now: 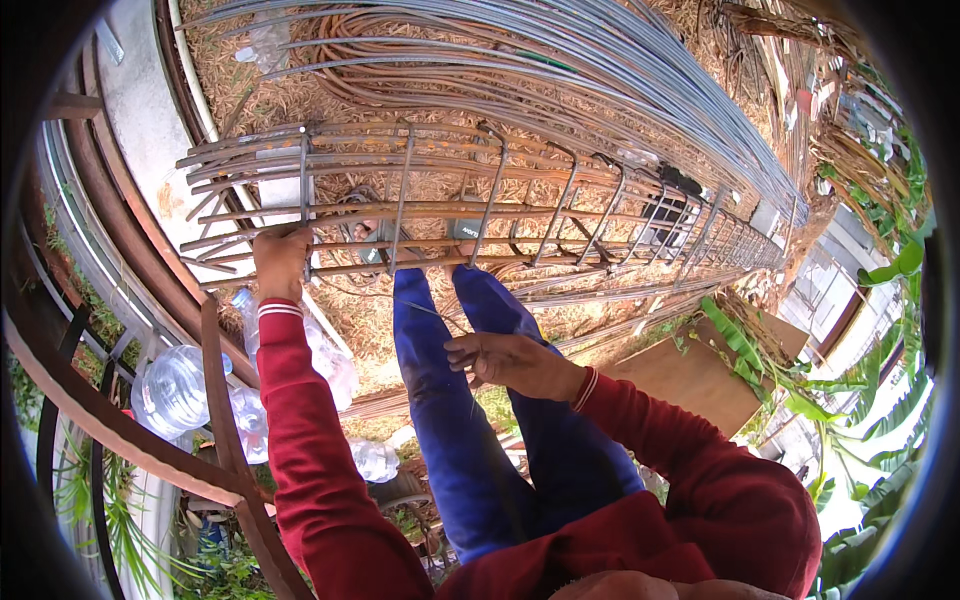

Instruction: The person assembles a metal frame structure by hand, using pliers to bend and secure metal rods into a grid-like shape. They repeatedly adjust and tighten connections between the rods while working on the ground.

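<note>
left hand (282, 258) grips rebar cage (400, 208) end; right hand (520, 365) clear, holding wire (426, 309)

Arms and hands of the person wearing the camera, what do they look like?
Both sleeves are long and deep red, with soft folds. The cuffs are red too, with thin white stripes around them. The left hand and right hand are bare, with no gloves.

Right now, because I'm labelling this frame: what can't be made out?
In the head view:
Left hand: fingertips, hidden by its own back.
Right hand: whether it holds the thin strand, too small.
Rebar cage: far end, too small.
Grey rods: some cut off by the upper edge.
</note>
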A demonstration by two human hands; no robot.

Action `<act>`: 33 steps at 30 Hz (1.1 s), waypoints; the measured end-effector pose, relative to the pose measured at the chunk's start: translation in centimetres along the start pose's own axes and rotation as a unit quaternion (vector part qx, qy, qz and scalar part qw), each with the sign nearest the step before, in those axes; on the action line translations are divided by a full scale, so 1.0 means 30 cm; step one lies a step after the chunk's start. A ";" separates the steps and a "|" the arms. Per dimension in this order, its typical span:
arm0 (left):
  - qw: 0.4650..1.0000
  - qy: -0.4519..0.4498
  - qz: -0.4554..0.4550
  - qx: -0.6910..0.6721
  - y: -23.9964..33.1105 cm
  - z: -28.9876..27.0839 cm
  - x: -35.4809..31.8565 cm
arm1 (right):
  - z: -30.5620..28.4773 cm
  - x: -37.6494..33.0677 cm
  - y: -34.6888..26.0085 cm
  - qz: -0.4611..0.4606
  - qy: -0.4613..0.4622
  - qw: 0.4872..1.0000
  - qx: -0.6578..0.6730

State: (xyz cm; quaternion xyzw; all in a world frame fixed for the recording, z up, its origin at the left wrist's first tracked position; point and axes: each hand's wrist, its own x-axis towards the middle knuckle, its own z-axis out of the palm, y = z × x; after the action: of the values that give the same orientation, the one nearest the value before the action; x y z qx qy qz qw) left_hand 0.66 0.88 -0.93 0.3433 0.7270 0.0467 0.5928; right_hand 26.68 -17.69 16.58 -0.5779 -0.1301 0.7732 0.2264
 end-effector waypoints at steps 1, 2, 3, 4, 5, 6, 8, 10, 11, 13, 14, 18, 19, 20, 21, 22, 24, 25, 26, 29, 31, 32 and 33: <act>0.997 0.025 0.009 0.076 0.007 0.002 0.000 | -0.080 0.004 0.047 -0.023 0.031 0.999 0.032; 0.984 0.025 0.036 0.171 0.018 -0.001 0.002 | -0.190 0.007 0.089 0.002 0.138 0.990 -0.044; 0.958 0.041 0.037 0.281 0.031 0.000 0.003 | -0.316 0.008 0.131 0.004 0.210 0.972 -0.107; 0.933 0.046 0.061 0.352 0.041 0.004 0.001 | -0.427 0.009 0.185 -0.055 0.330 0.904 -0.268; 0.917 0.069 0.077 0.384 0.047 0.012 -0.004 | -0.534 -0.007 0.243 0.001 0.433 0.859 -0.274; 0.906 0.067 0.081 0.410 0.053 0.016 -0.004 | -0.637 -0.037 0.297 -0.008 0.485 0.816 -0.315; 0.891 0.091 0.105 0.433 0.050 0.024 -0.006 | -0.786 -0.110 0.411 0.095 0.549 0.761 -0.331; 0.895 0.086 0.090 0.429 0.035 0.021 0.008 | -0.871 -0.157 0.505 0.051 0.551 0.724 -0.412; 0.897 0.094 0.096 0.421 0.022 0.014 0.016 | -0.900 -0.172 0.537 0.067 0.549 0.713 -0.432; 0.938 0.068 0.085 0.328 -0.006 -0.014 0.030 | -0.934 -0.152 0.577 0.066 0.541 0.761 -0.351; 0.948 0.057 0.057 0.309 -0.018 -0.029 0.035 | -0.943 -0.133 0.585 0.063 0.541 0.776 -0.317; 0.990 0.077 -0.071 0.099 -0.034 -0.048 -0.012 | -0.944 -0.056 0.589 0.059 0.537 0.796 -0.274; 0.982 0.109 -0.063 0.141 -0.017 -0.047 -0.033 | -0.939 -0.045 0.586 0.079 0.545 0.792 -0.261; 0.958 0.189 0.040 0.214 0.000 -0.029 -0.066 | -0.930 -0.044 0.582 0.068 0.544 0.789 -0.277; 0.912 0.257 0.103 0.302 0.029 -0.015 -0.099 | -0.918 -0.052 0.577 0.035 0.545 0.783 -0.297; 0.904 0.277 0.144 0.293 0.063 -0.005 -0.145 | -0.904 -0.067 0.567 0.018 0.547 0.776 -0.313; 0.901 0.287 0.225 0.237 0.137 0.043 -0.237 | -0.875 -0.121 0.533 0.016 0.546 0.771 -0.328; 0.897 0.293 0.261 0.205 0.173 0.078 -0.283 | -0.852 -0.158 0.508 -0.020 0.558 0.773 -0.301; 0.924 0.248 0.261 0.129 0.203 0.125 -0.335 | -0.831 -0.202 0.476 -0.042 0.551 0.768 -0.323; 0.957 0.089 0.277 -0.012 0.263 0.314 -0.512 | -0.776 -0.343 0.336 -0.025 0.533 0.781 -0.326; 0.960 -0.039 0.273 0.054 0.300 0.461 -0.609 | -0.739 -0.423 0.215 -0.060 0.496 0.786 -0.364; 0.940 -0.096 0.312 0.096 0.317 0.531 -0.657 | -0.721 -0.459 0.147 -0.097 0.448 0.800 -0.388; 0.931 -0.172 0.307 0.100 0.330 0.605 -0.700 | -0.702 -0.490 0.077 -0.102 0.412 0.813 -0.398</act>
State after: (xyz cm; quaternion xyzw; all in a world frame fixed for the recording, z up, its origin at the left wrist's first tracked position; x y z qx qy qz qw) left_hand 22.57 -9.39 15.88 0.6098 0.4742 0.0941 0.6280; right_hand 49.66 -28.32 21.50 -0.8655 -0.3791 0.3155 0.0871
